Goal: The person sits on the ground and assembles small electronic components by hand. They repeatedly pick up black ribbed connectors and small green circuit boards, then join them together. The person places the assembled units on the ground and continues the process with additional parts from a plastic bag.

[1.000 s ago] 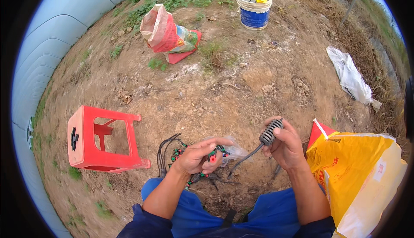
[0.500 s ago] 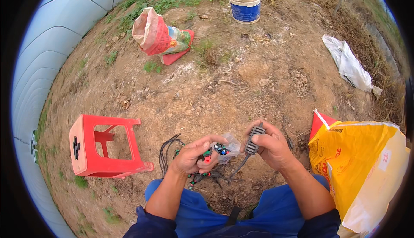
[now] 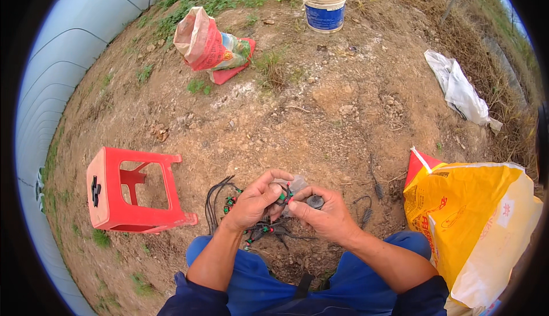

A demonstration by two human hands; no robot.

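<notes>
Hands meet low over the dirt: left hand pinches a bunch of black tubes with red and green tips, right hand closes its grip on a dark round fitting. More tubes lie loose beside a red stool, so fitting work seems partway, much left

Yellow sack, red sack, perhaps bags

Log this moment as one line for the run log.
left hand: holds bundle of thin black tubes with red-green fittings | right hand: holds small dark round cap | nearby: red plastic stool on its side
</notes>
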